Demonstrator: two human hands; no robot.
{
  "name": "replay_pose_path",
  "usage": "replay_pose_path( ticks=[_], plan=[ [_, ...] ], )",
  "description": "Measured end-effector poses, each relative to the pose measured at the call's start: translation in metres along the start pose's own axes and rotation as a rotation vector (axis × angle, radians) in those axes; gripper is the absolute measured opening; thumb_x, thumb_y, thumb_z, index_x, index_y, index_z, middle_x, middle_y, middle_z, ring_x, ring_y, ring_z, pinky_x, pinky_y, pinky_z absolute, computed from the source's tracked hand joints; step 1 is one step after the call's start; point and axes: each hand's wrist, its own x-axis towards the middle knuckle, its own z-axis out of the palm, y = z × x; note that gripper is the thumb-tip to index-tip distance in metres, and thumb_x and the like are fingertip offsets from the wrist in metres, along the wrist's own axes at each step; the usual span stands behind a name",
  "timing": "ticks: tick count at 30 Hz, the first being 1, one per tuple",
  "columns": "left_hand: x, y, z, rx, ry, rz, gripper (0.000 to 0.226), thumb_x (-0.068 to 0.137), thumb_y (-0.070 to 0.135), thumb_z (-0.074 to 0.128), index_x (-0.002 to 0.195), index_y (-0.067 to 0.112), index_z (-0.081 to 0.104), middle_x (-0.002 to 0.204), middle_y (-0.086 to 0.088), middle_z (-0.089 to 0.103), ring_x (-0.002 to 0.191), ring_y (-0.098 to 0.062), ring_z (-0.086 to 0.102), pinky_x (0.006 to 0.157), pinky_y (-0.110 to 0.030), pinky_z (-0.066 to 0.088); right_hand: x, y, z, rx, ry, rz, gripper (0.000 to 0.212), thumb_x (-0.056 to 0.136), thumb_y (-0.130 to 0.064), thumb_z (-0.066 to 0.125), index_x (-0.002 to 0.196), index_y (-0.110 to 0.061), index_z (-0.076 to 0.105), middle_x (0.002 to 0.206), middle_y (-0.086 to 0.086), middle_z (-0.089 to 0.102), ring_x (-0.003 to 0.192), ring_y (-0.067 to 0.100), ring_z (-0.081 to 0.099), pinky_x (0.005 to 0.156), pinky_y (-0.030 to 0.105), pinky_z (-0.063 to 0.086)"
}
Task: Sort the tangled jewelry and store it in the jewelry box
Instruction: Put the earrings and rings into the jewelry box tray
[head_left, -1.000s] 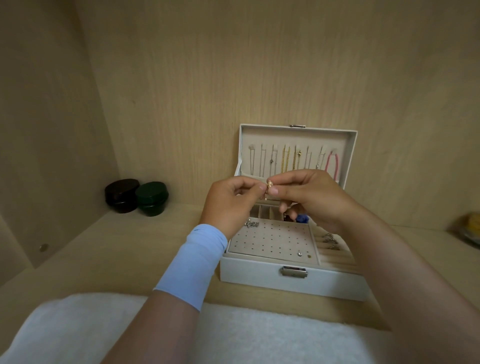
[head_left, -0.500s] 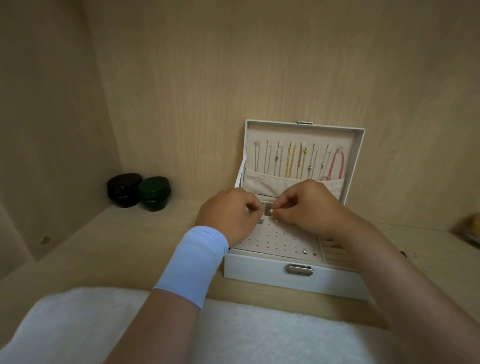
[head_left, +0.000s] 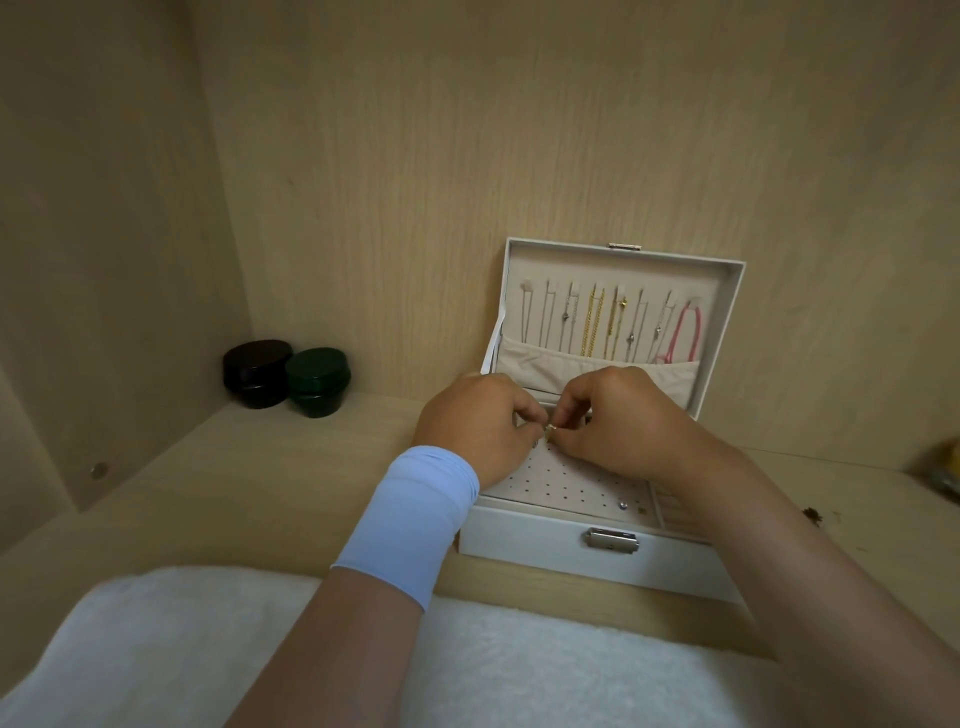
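Both hands have dropped from in front of the lid to the far edge of the perforated panel (head_left: 571, 486), and the view has shifted with them. The left hand (head_left: 478, 423) and right hand (head_left: 623, 423) meet fingertip to fingertip, each pinching a small gold piece (head_left: 549, 427) that sits just above the panel's far row of holes. It is too small to tell whether it is an earring with its back or something else, and I cannot tell if it touches the panel yet.

The jewelry box (head_left: 597, 560) stands open on the shelf (head_left: 249, 499), its lid (head_left: 730, 312) upright against the far wall. Necklaces (head_left: 592, 325) hang in the lid, with a pink cord (head_left: 685, 332) at the right. 2 studs (head_left: 622, 504) already sit near the panel's near right corner.

The main risk, as I judge it, is dropping the piece. It is tiny, and a slip during the push could send it into the compartments hidden under the hands, or off onto the shelf. Missing the hole could bend a thin post, and pressing hard could flex the panel and loosen the 2 studs. The right forearm crosses above the box's right side, so a careless withdrawal could nudge the box.

To the far left stand a black jar (head_left: 254, 371) and a green jar (head_left: 318, 382), touching. A white towel (head_left: 156, 654) lies along the near edge.
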Motion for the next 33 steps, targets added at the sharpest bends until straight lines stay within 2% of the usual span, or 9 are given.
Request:
replay_pose_path(
  ticks=[5,10,16,21,25,27,29,31,33],
  plan=[
    [0.001,0.001,0.005,0.026,-0.040,-0.004,0.013,0.091,0.036,0.064,0.094,0.038,0.077,0.106,0.010,0.067,0.107,-0.009,0.052,0.089,-0.032,0.049,0.000,0.002,0.000,-0.025,0.019,-0.015,0.005,0.079,-0.019,0.077,0.080,-0.020,0.072,0.079,-0.012,0.069,0.077,0.001,0.060,0.073,0.020,0.051],
    [0.001,-0.001,0.003,0.012,-0.021,-0.013,0.014,0.092,0.034,0.063,0.097,0.036,0.076,0.105,0.015,0.067,0.104,-0.008,0.053,0.083,-0.026,0.046,0.000,0.002,0.004,-0.045,0.023,-0.028,0.011,0.079,-0.018,0.076,0.078,-0.025,0.068,0.079,-0.011,0.068,0.073,0.000,0.057,0.068,0.019,0.049],
    [0.000,-0.002,0.004,-0.008,-0.041,-0.014,0.017,0.094,0.031,0.059,0.097,0.035,0.075,0.104,0.014,0.068,0.102,-0.007,0.050,0.086,-0.027,0.047,-0.001,-0.002,-0.001,-0.113,-0.033,-0.109,0.008,0.082,-0.017,0.073,0.083,-0.025,0.073,0.080,-0.012,0.070,0.077,0.007,0.061,0.076,0.032,0.055],
    [0.000,-0.002,0.005,0.004,-0.027,0.003,0.016,0.093,0.031,0.059,0.090,0.037,0.074,0.099,0.014,0.068,0.106,-0.008,0.050,0.086,-0.030,0.049,-0.001,-0.003,-0.013,-0.139,-0.110,-0.092,0.012,0.084,-0.025,0.073,0.084,-0.035,0.078,0.079,-0.021,0.072,0.079,-0.002,0.063,0.078,0.031,0.056],
    [-0.001,-0.002,0.005,0.018,-0.028,0.032,0.016,0.093,0.032,0.059,0.091,0.037,0.074,0.090,0.019,0.062,0.106,-0.008,0.048,0.087,-0.031,0.049,-0.001,0.001,-0.013,-0.055,-0.097,-0.064,0.009,0.083,-0.027,0.073,0.084,-0.034,0.079,0.079,-0.023,0.072,0.080,-0.004,0.065,0.081,0.033,0.057],
    [-0.001,-0.002,0.004,0.021,-0.028,0.038,0.016,0.093,0.033,0.059,0.095,0.038,0.074,0.096,0.019,0.065,0.107,-0.007,0.048,0.088,-0.030,0.048,-0.002,0.003,-0.014,-0.024,-0.105,-0.055,0.007,0.084,-0.028,0.073,0.084,-0.032,0.079,0.080,-0.022,0.072,0.081,-0.004,0.065,0.082,0.032,0.057],
    [-0.002,0.000,0.002,0.007,-0.014,0.052,0.017,0.093,0.033,0.059,0.101,0.038,0.072,0.103,0.020,0.066,0.106,-0.005,0.048,0.086,-0.029,0.047,-0.003,0.005,-0.019,0.050,-0.092,-0.044,0.007,0.086,-0.026,0.073,0.083,-0.030,0.078,0.082,-0.020,0.073,0.079,-0.008,0.064,0.078,0.025,0.053],
    [-0.001,0.005,0.000,-0.040,0.027,0.062,0.017,0.092,0.032,0.060,0.101,0.038,0.072,0.101,0.021,0.065,0.102,-0.003,0.048,0.083,-0.024,0.043,-0.006,0.011,-0.033,0.148,-0.046,-0.014,0.008,0.089,-0.024,0.072,0.084,-0.028,0.078,0.084,-0.017,0.073,0.073,-0.013,0.062,0.072,0.016,0.045],
    [0.000,0.014,0.000,-0.092,0.052,0.075,0.014,0.092,0.033,0.061,0.099,0.038,0.072,0.097,0.023,0.064,0.099,-0.001,0.049,0.083,-0.022,0.042,-0.013,0.023,-0.052,0.182,0.010,0.024,0.007,0.091,-0.025,0.072,0.087,-0.025,0.078,0.087,-0.014,0.073,0.071,-0.015,0.061,0.070,0.013,0.042]
  ],
)
